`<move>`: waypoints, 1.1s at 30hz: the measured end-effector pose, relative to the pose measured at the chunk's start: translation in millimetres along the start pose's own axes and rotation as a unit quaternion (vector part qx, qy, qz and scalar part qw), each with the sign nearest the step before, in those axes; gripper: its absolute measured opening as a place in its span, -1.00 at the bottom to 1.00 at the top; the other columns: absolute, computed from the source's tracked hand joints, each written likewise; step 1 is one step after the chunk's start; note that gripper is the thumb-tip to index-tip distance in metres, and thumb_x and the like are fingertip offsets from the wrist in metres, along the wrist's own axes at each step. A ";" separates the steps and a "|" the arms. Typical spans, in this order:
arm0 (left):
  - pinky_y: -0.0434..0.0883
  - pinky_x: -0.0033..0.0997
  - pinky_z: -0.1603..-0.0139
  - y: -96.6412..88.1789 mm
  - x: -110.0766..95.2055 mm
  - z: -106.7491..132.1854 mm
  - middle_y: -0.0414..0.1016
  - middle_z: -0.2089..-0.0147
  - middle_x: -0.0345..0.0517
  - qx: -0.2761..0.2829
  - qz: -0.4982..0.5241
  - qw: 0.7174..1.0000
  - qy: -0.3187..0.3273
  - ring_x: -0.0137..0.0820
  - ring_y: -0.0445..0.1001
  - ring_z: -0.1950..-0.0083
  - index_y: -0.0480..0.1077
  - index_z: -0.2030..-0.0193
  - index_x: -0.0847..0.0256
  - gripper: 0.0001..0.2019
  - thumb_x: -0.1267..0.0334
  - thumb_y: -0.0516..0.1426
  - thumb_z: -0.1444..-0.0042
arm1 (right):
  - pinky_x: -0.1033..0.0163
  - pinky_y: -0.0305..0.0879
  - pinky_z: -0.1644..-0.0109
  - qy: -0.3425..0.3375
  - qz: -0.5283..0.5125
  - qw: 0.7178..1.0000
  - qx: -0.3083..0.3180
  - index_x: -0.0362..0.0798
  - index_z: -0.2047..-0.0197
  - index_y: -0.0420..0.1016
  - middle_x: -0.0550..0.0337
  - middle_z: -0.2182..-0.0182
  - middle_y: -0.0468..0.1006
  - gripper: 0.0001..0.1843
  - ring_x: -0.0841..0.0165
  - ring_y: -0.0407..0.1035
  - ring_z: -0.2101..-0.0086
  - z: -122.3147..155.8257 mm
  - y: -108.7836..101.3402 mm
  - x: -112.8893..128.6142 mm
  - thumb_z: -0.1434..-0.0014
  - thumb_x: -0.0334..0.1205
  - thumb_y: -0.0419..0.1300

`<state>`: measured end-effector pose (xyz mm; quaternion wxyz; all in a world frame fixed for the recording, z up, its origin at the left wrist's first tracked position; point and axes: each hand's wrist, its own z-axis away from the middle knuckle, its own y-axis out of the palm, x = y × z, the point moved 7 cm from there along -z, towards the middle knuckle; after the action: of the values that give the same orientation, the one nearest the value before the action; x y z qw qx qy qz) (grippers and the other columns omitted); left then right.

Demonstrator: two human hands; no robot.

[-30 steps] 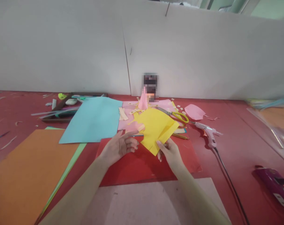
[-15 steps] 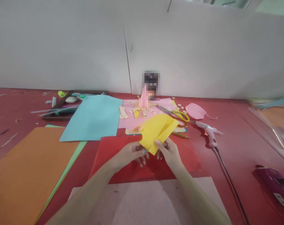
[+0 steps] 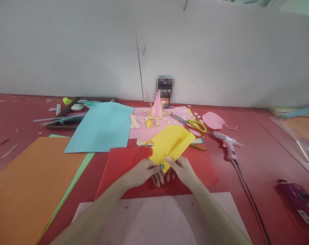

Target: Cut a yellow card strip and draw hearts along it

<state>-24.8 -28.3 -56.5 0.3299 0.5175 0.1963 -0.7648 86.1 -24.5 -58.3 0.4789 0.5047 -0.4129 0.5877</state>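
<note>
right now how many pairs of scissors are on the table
1: yellow-handled scissors lie just beyond the yellow paper, beside the glue gun. Others may be hidden under sheets.

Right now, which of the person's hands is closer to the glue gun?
Right. The right hand pinches the near corner of the yellow paper, with the glue gun farther back on its right; the left hand holds the same corner, farther left.
</note>
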 end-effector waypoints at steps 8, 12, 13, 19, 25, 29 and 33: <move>0.39 -0.43 0.33 3.8 -2.1 2.2 0.52 0.44 -0.16 -0.024 -0.047 0.999 0.013 -0.42 0.46 0.41 0.39 0.43 0.21 -0.71 0.04 0.02 -0.09 | 0.38 0.17 0.65 -0.014 0.039 0.999 -0.001 -0.06 0.51 0.36 0.32 0.73 0.41 -0.63 0.43 0.31 0.71 1.6 1.7 -0.9 -0.12 0.05 0.03; 0.39 -0.39 0.31 4.9 1.6 4.8 0.51 0.51 -0.20 -0.005 -0.038 0.999 -0.031 -0.39 0.48 0.43 0.35 0.45 0.19 -0.71 0.03 0.01 -0.09 | 0.42 0.11 0.72 0.012 -0.020 0.999 0.041 -0.09 0.40 0.35 0.32 0.72 0.43 -0.59 0.46 0.28 0.78 2.3 7.8 -4.6 -0.14 0.10 -0.02; 0.38 -0.39 0.30 4.8 0.8 5.8 0.51 0.52 -0.21 0.003 -0.037 0.999 -0.038 -0.39 0.48 0.43 0.34 0.44 0.19 -0.72 0.03 0.01 -0.10 | 0.43 0.10 0.72 0.014 -0.030 0.999 0.041 -0.11 0.41 0.35 0.32 0.74 0.41 -0.57 0.47 0.28 0.79 2.5 7.2 -4.7 -0.14 0.11 -0.03; 0.34 -0.40 0.30 7.6 -4.4 11.2 0.45 0.59 -0.24 0.065 -0.042 0.995 -0.059 -0.42 0.44 0.48 0.31 0.46 0.18 -0.69 0.00 -0.01 -0.10 | 0.41 0.13 0.70 -0.014 -0.041 0.997 -0.070 -0.10 0.57 0.27 0.26 0.82 0.36 -0.49 0.46 0.27 0.79 4.6 -12.8 6.2 -0.14 0.17 -0.05; 0.30 -0.41 0.30 6.3 -0.4 10.2 0.41 0.61 -0.24 0.080 -0.044 0.994 -0.066 -0.42 0.42 0.48 0.31 0.46 0.18 -0.68 -0.02 -0.02 -0.10 | 0.34 0.15 0.69 -0.017 -0.036 0.989 -0.139 -0.05 0.61 0.22 0.27 0.83 0.34 -0.53 0.43 0.25 0.78 8.6 -27.3 17.0 -0.12 0.15 0.00; 0.29 -0.40 0.31 7.3 -0.9 10.2 0.40 0.62 -0.25 0.092 -0.037 0.993 -0.062 -0.41 0.42 0.49 0.30 0.46 0.17 -0.69 -0.01 -0.01 -0.10 | 0.30 0.19 0.65 -0.030 -0.023 0.983 -0.182 -0.03 0.59 0.23 0.29 0.82 0.32 -0.55 0.40 0.26 0.75 11.0 -39.7 19.6 -0.12 0.13 0.02; 0.29 -0.39 0.31 7.5 -0.9 11.0 0.43 0.56 -0.23 0.095 -0.041 0.993 -0.064 -0.41 0.43 0.49 0.31 0.45 0.18 -0.70 0.00 0.01 -0.09 | 0.30 0.17 0.67 -0.056 -0.059 0.977 -0.197 -0.04 0.57 0.26 0.27 0.78 0.34 -0.53 0.41 0.26 0.74 10.6 -48.5 19.5 -0.12 0.16 -0.01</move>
<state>-26.6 -40.4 -51.1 0.2591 0.4884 0.1221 -0.8243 135.0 -22.3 -37.3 0.5786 0.4559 -0.5162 0.4368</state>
